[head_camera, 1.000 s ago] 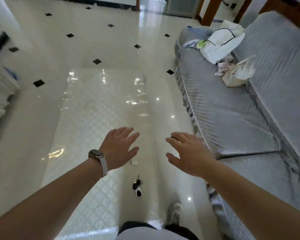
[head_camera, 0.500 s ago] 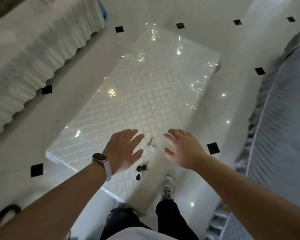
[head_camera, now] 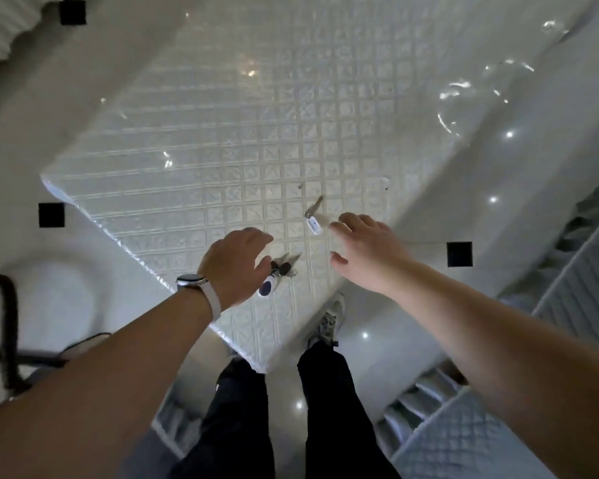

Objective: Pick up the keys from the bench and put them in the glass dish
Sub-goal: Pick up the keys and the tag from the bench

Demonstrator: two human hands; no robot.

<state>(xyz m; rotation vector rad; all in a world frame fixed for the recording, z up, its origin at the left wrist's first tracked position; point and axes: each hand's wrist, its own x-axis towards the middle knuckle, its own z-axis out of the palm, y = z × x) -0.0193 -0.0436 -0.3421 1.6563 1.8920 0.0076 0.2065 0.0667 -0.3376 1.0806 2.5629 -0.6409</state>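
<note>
A bunch of dark keys with a round white and blue fob [head_camera: 276, 275] lies near the close corner of the white patterned bench [head_camera: 222, 160]. My left hand [head_camera: 234, 266], a watch on its wrist, hovers right over that bunch with fingers apart, partly hiding it. A single key with a small white tag [head_camera: 312, 217] lies a little farther along the bench. My right hand [head_camera: 367, 250] is spread open just to the right of the tagged key, holding nothing. A clear glass dish [head_camera: 478, 98] stands at the bench's far right edge.
A grey quilted sofa [head_camera: 567, 340] runs along the right. My legs and a shoe [head_camera: 329, 319] stand at the bench's near edge. A black hose [head_camera: 0, 333] curls at the left by a round white object [head_camera: 49, 299]. The glossy floor has black diamond tiles.
The view has tilted down and closer to the bench. Both hands have dropped toward the keys, the left now over the fob bunch, the right beside the tagged key.
</note>
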